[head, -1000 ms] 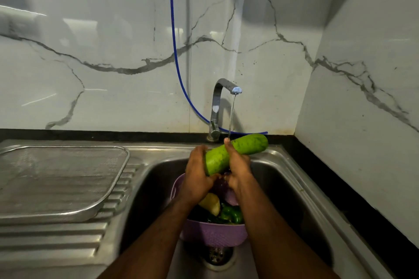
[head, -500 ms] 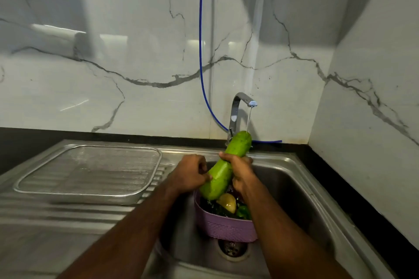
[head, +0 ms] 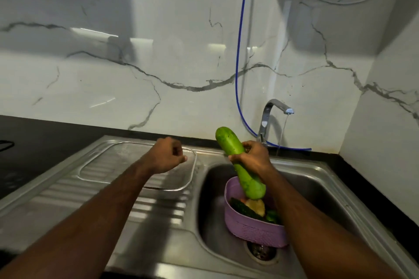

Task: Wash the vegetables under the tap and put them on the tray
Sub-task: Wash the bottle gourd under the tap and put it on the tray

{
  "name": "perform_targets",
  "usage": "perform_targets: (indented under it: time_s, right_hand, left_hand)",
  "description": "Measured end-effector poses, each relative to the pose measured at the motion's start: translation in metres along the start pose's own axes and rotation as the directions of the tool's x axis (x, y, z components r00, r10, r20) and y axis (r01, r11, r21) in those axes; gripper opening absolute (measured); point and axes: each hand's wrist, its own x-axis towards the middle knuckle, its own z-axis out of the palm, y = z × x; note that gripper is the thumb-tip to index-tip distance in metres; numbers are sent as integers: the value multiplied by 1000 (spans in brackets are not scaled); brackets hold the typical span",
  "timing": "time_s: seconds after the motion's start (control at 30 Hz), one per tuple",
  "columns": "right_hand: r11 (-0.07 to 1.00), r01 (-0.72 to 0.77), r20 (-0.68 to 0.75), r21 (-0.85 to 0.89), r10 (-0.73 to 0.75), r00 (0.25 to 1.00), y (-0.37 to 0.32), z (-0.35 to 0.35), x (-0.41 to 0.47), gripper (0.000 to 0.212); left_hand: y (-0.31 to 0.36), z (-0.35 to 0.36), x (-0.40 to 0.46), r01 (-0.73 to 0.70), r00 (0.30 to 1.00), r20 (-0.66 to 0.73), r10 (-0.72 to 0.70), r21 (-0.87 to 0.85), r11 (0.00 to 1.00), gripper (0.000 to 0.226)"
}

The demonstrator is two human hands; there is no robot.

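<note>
Since half a second ago the left hand has let go of the gourd and swung out over the tray, while the right hand has carried the gourd clear of the tap; it now stands nearly upright, to the left of the tap's thin stream and no longer under it. That suggests rinsing of this piece is over and the carry to the tray is starting. The right grip is wrapped round the gourd's middle, its lower end hanging just above the purple basket in the sink. The left grip is loosely curled and holds nothing. By count: one gourd in hand, one tray, with nothing on the part that shows, lying on the draining surface left of the sink, one tap, running, and one basket. In the basket I can make out one dark green vegetable, one yellowish piece and one small bright green piece; more may lie hidden beneath. Most of the washing seems still ahead.
</note>
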Motion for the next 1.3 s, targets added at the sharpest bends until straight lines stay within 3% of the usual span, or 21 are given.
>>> perform_targets:
  time_s: [0.17,0.3,0.43,0.67,0.77,1.0,1.13,1.3]
  right_hand:
    - [993,24,69,-117,-16,998,-16,16,8,72]
    - [990,128,113,-65,-121,986,-56,25,22,66]
    - [963,264,282,-58,-238,930,-113,48,37,47]
    - [917,389,476,-92,-303,825,-188,125,42,41]
    - [907,402,546,-122,-277,791,-190,155,39,42]
    - [893,415,641,-171,-220,736,-169,186,32,41]
    - [878,440,656,-186,-222,721,-161,192,31,41]
    - [766,572,661,-293,-269,700,-163,196,40,47]
  left_hand:
    - [-33,-21,-15,4,1000,21,-5,21,1000,27]
    - [-56,-38,-20,34,999,-25,-33,31,999,26]
    - [-76,-56,-26,60,997,-55,-57,56,997,27]
    - [-108,-74,-41,67,997,-41,-60,198,978,34]
    - [-121,-79,-45,65,997,-53,-55,206,976,39]
    - [-142,-85,-54,125,992,-35,-120,241,962,17]
    - [-147,-84,-57,112,993,7,-119,283,953,17]
    - [-145,-82,-52,102,993,21,-114,300,948,11]
